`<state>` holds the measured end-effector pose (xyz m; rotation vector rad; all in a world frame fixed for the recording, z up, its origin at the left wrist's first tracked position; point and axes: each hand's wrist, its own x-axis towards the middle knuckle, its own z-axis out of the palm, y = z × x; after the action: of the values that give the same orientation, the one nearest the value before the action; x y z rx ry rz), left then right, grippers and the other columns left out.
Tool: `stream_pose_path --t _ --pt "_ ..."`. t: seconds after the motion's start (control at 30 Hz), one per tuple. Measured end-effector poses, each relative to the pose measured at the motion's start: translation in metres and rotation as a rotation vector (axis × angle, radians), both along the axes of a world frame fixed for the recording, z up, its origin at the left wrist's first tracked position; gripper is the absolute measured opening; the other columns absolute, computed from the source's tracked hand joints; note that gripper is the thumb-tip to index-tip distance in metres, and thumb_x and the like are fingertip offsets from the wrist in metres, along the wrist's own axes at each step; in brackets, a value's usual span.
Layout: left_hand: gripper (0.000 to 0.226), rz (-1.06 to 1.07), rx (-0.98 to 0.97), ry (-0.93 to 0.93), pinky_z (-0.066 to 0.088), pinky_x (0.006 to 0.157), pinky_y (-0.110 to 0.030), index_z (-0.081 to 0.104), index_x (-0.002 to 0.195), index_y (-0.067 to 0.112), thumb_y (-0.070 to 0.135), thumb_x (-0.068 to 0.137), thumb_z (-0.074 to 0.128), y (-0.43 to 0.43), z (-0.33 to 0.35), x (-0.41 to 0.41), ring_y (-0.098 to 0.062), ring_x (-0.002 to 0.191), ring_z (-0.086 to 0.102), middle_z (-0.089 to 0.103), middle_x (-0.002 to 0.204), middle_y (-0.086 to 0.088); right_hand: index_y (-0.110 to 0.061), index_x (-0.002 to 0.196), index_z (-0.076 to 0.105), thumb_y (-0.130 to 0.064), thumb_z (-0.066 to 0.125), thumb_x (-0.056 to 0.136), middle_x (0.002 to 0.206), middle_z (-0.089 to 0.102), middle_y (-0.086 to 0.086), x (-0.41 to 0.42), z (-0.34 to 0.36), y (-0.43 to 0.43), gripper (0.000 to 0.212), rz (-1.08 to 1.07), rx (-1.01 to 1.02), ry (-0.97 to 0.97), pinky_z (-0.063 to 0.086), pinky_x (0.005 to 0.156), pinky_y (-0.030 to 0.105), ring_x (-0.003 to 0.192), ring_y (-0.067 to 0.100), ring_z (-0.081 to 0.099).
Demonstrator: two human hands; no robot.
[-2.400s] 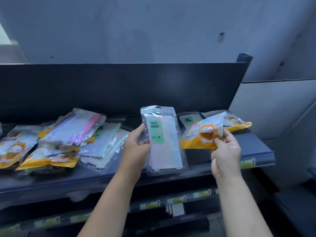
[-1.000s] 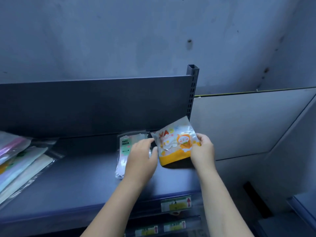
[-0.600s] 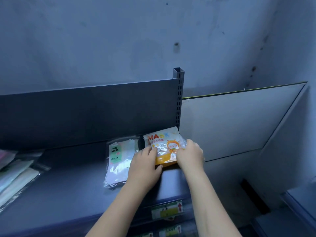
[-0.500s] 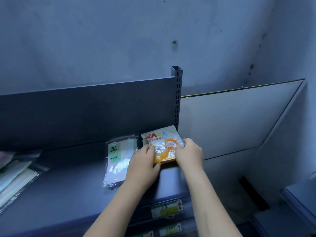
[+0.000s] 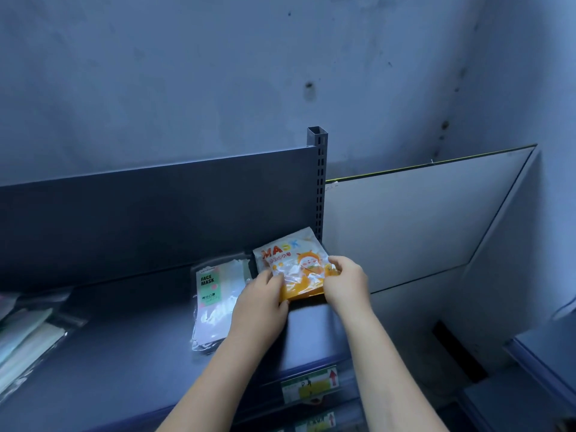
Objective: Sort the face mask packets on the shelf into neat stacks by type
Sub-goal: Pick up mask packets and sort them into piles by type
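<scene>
now we have lowered the orange packet (image 5: 290, 260) onto the shelf (image 5: 124, 353), far right, just beside the clear packet (image 5: 215, 294); our left hand (image 5: 258, 300) and right hand (image 5: 346, 282) pinch its edges, starting that stack.

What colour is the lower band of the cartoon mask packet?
Orange-yellow, below a white top; the packet shows best in the head view.

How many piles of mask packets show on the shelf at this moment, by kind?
Orange cartoon packets: 1 pile
Clear packets with a green label: 1 pile
Unsorted clear packets at the left edge, cut off by the picture: 1 heap
Total: 3
How many packets lie in each pile cannot be told.
</scene>
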<state>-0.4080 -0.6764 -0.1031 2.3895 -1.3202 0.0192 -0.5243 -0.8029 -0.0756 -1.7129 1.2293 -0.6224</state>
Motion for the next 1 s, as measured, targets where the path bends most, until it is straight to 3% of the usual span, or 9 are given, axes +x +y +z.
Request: stream_pose_path --t 0.23,0.4,0.5,0.57,0.63,0.8,1.0 --pt "0.021 0.012 -0.017 -0.086 0.052 0.07 -0.041 0.067 0.097 0.015 0.016 0.077 0.062 -0.004 -0.006 0.007 -0.032 0.09 0.061 0.063 0.103 -0.002 -0.031 0.114 0.069 -0.009 0.055 0.084 0.106 0.075 -0.007 0.003 0.005 0.005 0.04 0.019 0.05 -0.094 0.062 0.089 0.046 0.1 0.024 0.071" --pt "0.02 0.053 -0.004 -0.122 0.048 0.07 -0.038 0.065 0.095 0.015 0.02 0.076 0.064 0.001 -0.008 0.006 -0.033 0.087 0.06 0.065 0.101 -0.003 -0.026 0.114 0.068 -0.019 0.053 0.084 0.115 0.069 -0.004 0.003 -0.001 0.01 0.035 0.059 -0.064 -0.012 0.057 0.091 0.042 0.106 0.023 0.065" --pt "0.021 0.055 0.016 -0.133 0.047 0.076 -0.039 0.064 0.097 0.015 0.023 0.077 0.064 0.002 -0.007 0.004 -0.033 0.092 0.06 0.065 0.103 -0.004 -0.021 0.122 0.067 -0.026 0.05 0.083 0.128 0.066 0.0 0.008 -0.002 0.013 0.042 0.108 -0.234 0.111 0.046 0.109 0.048 0.127 0.028 0.056" --pt "0.025 0.043 0.035 -0.146 0.047 0.083 -0.039 0.063 0.1 0.016 0.032 0.08 0.065 0.001 -0.003 0.005 -0.032 0.099 0.06 0.065 0.109 -0.004 -0.021 0.142 0.059 -0.028 0.051 0.092 0.154 0.055 0.0 0.011 0.001 0.017 0.051 0.124 -0.33 0.217 0.024 0.128 0.05 0.151 0.026 0.038" --pt "0.037 0.051 0.025 -0.175 0.049 0.091 -0.042 0.066 0.103 0.016 0.046 0.083 0.06 0.004 0.0 0.007 -0.032 0.104 0.062 0.067 0.116 -0.004 -0.019 0.155 0.048 -0.027 0.052 0.1 0.164 0.045 -0.001 0.015 0.004 0.022 0.056 0.146 -0.441 0.238 0.012 0.13 0.047 0.16 0.022 0.025" --pt "0.062 0.208 -0.084 -0.161 0.051 0.101 -0.048 0.073 0.113 0.011 0.057 0.091 0.039 0.018 0.017 0.021 -0.033 0.11 0.067 0.072 0.121 -0.007 -0.017 0.163 0.034 -0.033 0.048 0.107 0.169 0.038 0.0 0.029 0.009 0.041 0.06 0.297 -0.54 0.192 0.016 0.131 0.041 0.163 0.02 0.015" --pt "0.073 0.259 -0.095 -0.188 0.04 0.116 -0.052 0.069 0.134 0.009 0.057 0.095 0.029 0.054 0.026 0.047 -0.032 0.139 0.056 0.066 0.143 -0.009 -0.023 0.165 0.03 -0.045 0.034 0.111 0.175 0.024 -0.006 0.054 0.019 0.075 0.058 0.418 -0.568 0.278 0.009 0.131 0.042 0.164 0.017 0.004"
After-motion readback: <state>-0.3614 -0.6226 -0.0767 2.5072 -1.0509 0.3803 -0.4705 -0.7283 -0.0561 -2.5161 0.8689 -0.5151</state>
